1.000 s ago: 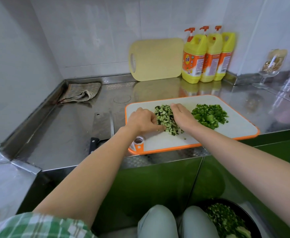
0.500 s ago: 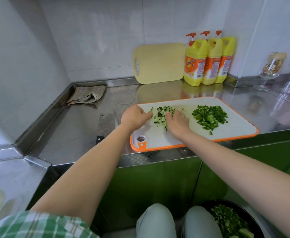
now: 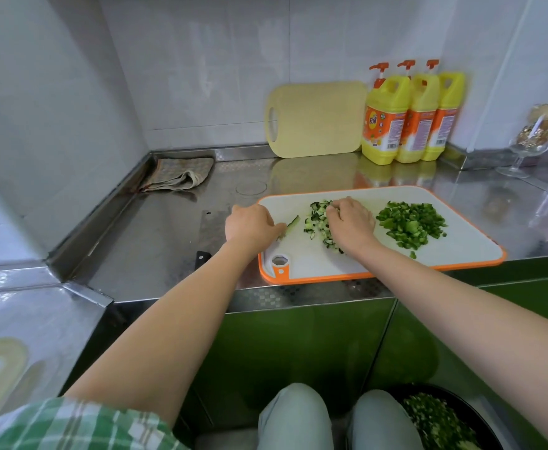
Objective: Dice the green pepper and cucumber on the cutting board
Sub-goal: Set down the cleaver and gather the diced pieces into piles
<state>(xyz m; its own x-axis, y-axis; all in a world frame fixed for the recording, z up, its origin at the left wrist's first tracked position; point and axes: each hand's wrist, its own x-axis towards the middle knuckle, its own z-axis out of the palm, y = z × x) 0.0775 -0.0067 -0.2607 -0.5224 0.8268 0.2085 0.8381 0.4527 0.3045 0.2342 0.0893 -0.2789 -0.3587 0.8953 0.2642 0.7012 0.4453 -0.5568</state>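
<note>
Steel kitchen counter [image 3: 155, 241] in a white-tiled corner, green cabinet fronts below.

- Cutting board [image 3: 461, 251], one, white with an orange rim, flat at the counter's front edge.
- Diced cucumber [image 3: 313, 222], one loose pile, left of the board's middle.
- Cucumber strip [image 3: 292, 223], one, uncut, just left of that pile.
- Diced green pepper [image 3: 410, 224], one pile, right of middle, apart from the cucumber.
- Left hand [image 3: 251, 224], knuckles up and fingers curled, at the board's left edge; fingertips meet the strip's near end, grip cannot be told.
- Right hand [image 3: 350, 222], fingers bent down onto the cucumber pile and hiding part of it; whether it pinches any cannot be told. The two hands are apart.
- Knife [image 3: 212, 222], one, flat on the counter left of the board, partly behind the left wrist.
- Yellow board [image 3: 318, 120], one, leaning on the back wall.
- Detergent bottles [image 3: 384, 121], three, yellow, in a row beside it.
- Cloth [image 3: 178, 173], one, crumpled, back left.
- Stemmed glass [image 3: 529, 144], one, far right.
- Black bowl [image 3: 441, 417] of chopped greens, one, low beside the knees.
</note>
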